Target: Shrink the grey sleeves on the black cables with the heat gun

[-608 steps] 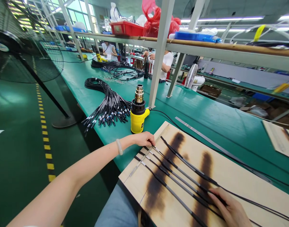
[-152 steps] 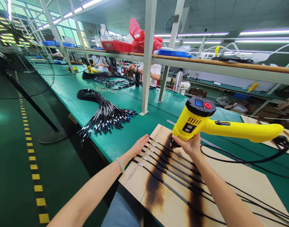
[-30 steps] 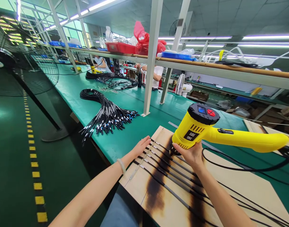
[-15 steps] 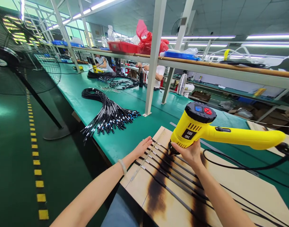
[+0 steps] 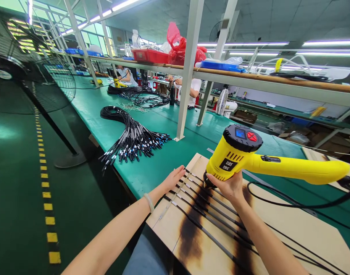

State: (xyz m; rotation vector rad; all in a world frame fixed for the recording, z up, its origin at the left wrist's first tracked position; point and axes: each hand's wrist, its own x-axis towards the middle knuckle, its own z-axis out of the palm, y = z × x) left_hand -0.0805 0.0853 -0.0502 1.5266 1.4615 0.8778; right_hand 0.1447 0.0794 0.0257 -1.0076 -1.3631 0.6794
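My right hand (image 5: 230, 187) grips the body of a yellow heat gun (image 5: 249, 154), its nozzle pointing down at several black cables (image 5: 209, 217) laid side by side across a scorched wooden board (image 5: 278, 225). My left hand (image 5: 173, 178) lies flat with fingers stretched out, pressing on the cable ends at the board's near left corner. The gun's black cord (image 5: 292, 202) loops to the right over the board.
A large bundle of black cables with blue tips (image 5: 131, 137) lies on the green bench (image 5: 152, 168) to the left. A white upright post (image 5: 189, 68) stands behind the board. Other people (image 5: 192, 86) work further along. A floor fan (image 5: 31, 68) stands in the aisle.
The heat gun has shifted slightly left along the cables over the last second. My left hand has stayed flat on the cable ends.
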